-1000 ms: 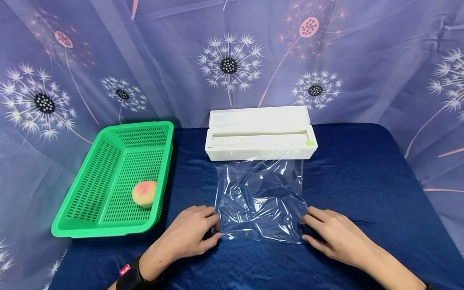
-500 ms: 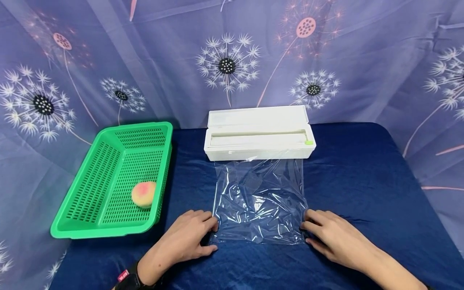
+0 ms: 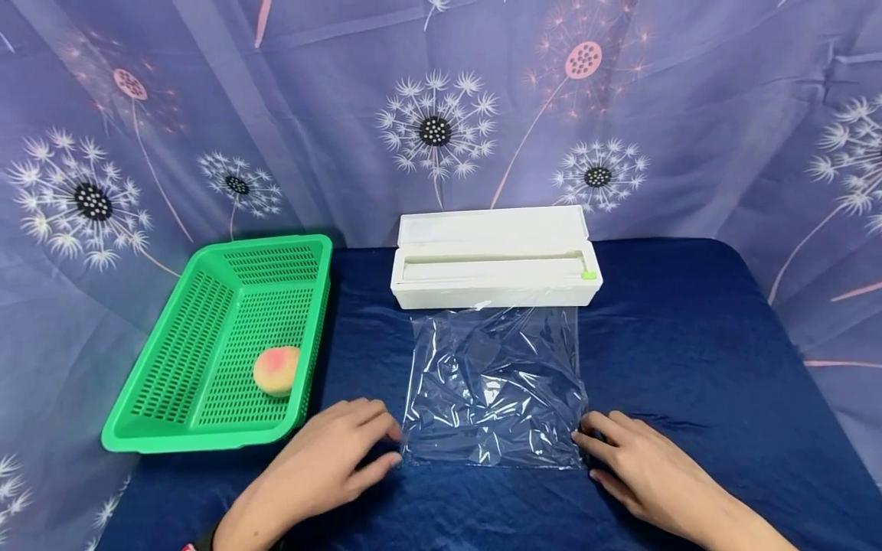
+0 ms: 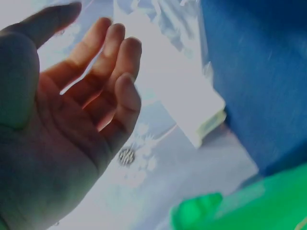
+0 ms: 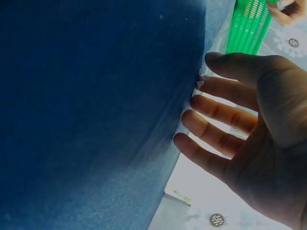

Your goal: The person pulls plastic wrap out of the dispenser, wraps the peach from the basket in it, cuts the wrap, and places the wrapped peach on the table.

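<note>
A sheet of clear cling film (image 3: 492, 421) runs forward from a white dispenser box (image 3: 496, 296) with its lid up and lies wrinkled on the dark blue cloth. My left hand (image 3: 327, 459) is just off the film's near left corner, holding nothing. In the left wrist view, that hand (image 4: 72, 110) shows an empty palm, fingers loosely bent. At the film's near right edge is my right hand (image 3: 644, 463), index fingertip touching or very close to it. The right wrist view shows its fingers (image 5: 223, 112) spread apart from the thumb.
To the left stands a green plastic basket (image 3: 200, 444) with a peach (image 3: 277, 371) inside at its right wall. A purple dandelion-print curtain (image 3: 331, 99) hangs behind the table. A small light-green piece (image 3: 589, 275) sits at the box's right end.
My left hand has let go of the film's corner and drawn back to the left. My right hand's thumb and fingers have loosened from the right edge. The film lies flat where it was.
</note>
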### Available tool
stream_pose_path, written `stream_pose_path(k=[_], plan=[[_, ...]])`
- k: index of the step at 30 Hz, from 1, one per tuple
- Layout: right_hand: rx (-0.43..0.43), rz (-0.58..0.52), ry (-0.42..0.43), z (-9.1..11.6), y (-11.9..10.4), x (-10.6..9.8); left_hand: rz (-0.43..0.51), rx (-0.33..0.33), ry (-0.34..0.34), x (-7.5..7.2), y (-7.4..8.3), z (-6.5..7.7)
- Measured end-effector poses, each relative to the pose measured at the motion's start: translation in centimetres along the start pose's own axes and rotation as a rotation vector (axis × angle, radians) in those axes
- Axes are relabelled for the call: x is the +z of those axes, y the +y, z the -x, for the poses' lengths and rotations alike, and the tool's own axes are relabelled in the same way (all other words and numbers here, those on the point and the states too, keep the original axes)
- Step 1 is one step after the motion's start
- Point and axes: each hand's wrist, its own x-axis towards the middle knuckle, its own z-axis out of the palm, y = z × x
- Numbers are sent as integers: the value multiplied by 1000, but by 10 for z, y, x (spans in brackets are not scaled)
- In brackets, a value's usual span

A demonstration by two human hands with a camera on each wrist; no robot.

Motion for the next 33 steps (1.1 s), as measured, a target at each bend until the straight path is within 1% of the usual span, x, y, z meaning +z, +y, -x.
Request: stream_pose_path(k=[2,4,7,9,13,21,23,27,33], plan=[[-2,-2,7,0,0,0,-30,-7,75,-11,-4,1],[-4,-2,14,-1,0,1,-59,-27,132,-22,-10,2],[-2,-5,29,-1,0,2,-97,-79,180,-37,-19,4],[3,-7,36,-2,0,3,-102,-114,193,-45,-26,5],[14,-14,37,-2,-1,3,-111,-184,203,-57,-39,9],[21,-18,16,-1,-1,4,-129,-275,230,-74,-70,18],[22,-17,16,-2,-1,3,-131,-305,228,-76,-79,19],[21,-23,20,-2,-1,3,-127,-355,201,-78,-94,22],[11,-10,33,-2,0,4,-128,-375,148,-75,-109,26]])
